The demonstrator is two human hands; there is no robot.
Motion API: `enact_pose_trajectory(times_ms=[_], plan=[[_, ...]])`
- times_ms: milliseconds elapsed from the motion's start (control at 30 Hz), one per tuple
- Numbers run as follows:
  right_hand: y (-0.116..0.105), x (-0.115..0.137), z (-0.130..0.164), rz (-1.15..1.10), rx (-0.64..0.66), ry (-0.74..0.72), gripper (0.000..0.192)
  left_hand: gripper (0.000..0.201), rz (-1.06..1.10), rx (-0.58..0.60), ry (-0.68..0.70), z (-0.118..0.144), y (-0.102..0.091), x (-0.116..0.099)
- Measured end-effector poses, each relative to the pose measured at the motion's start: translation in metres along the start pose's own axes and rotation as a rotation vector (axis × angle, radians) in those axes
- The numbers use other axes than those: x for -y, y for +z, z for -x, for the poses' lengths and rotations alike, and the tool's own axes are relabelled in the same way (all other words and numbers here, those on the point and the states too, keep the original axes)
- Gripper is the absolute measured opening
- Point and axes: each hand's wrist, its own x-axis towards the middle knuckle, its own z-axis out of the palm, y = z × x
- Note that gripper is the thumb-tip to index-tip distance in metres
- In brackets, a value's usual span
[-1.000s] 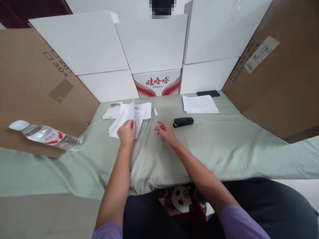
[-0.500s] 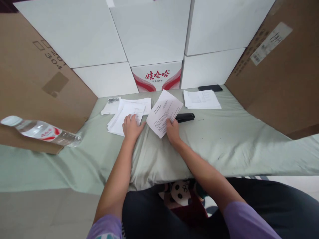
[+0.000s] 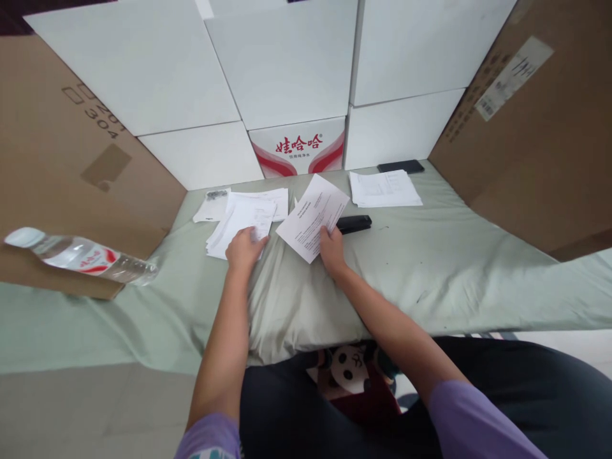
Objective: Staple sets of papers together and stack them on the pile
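Observation:
My right hand [image 3: 331,250] pinches the lower right edge of a printed sheet of paper [image 3: 310,217], thumb on top. The sheet is tilted above the cloth and partly covers a black stapler [image 3: 356,223]. My left hand [image 3: 245,247] rests on the near right part of a loose stack of papers [image 3: 239,220], its fingers bent on the top sheet and its thumb apart to the right. Whether it has any sheet edge between thumb and fingers is hidden.
A small clear packet [image 3: 215,203] with dark bits lies left of the stack. Farther right are another paper pile [image 3: 387,190] and a black phone [image 3: 401,166]. White boxes [image 3: 291,70] wall the back. A water bottle [image 3: 86,255] leans by the left carton [image 3: 62,159]; another carton [image 3: 540,140] stands right.
My left hand has drawn back slightly toward me and left, its fingers more bent on the stack. My right hand still holds the sheet in nearly the same place. The view has shifted a little.

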Motion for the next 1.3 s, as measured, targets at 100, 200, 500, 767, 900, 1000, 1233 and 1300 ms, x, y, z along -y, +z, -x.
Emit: enact_pose_trajectory(times_ms=[100, 200, 500, 767, 900, 1000, 1233, 1300], plan=[[0.001, -0.003, -0.001, -0.011, 0.006, -0.02, 0.044, 0.05, -0.025, 0.0, -0.001, 0.002, -0.005, -0.004], [0.001, -0.005, -0.001, -0.007, 0.012, -0.031, 0.044, 0.039, -0.076, -0.014, 0.0, 0.003, -0.007, -0.008], [0.001, -0.005, 0.0, 0.019, 0.032, -0.021, 0.043, 0.042, -0.161, -0.09, -0.026, 0.003, -0.009, -0.008], [0.0, -0.006, -0.001, 0.057, 0.055, -0.027, 0.042, 0.038, -0.1, -0.129, -0.042, 0.005, -0.013, -0.008], [0.0, -0.005, -0.001, 0.063, 0.058, -0.023, 0.041, 0.032, -0.08, -0.174, -0.071, 0.007, -0.014, -0.007], [0.001, -0.005, 0.0, 0.064, 0.065, -0.027, 0.041, 0.033, -0.077, -0.215, -0.113, 0.009, -0.015, -0.008], [0.002, -0.007, -0.001, 0.076, 0.07, -0.029, 0.041, 0.031, -0.034, -0.33, -0.119, 0.015, -0.021, -0.013], [0.003, -0.009, -0.001, 0.068, 0.091, -0.036, 0.04, 0.032, -0.019, -0.376, -0.102, 0.019, -0.021, -0.018]])
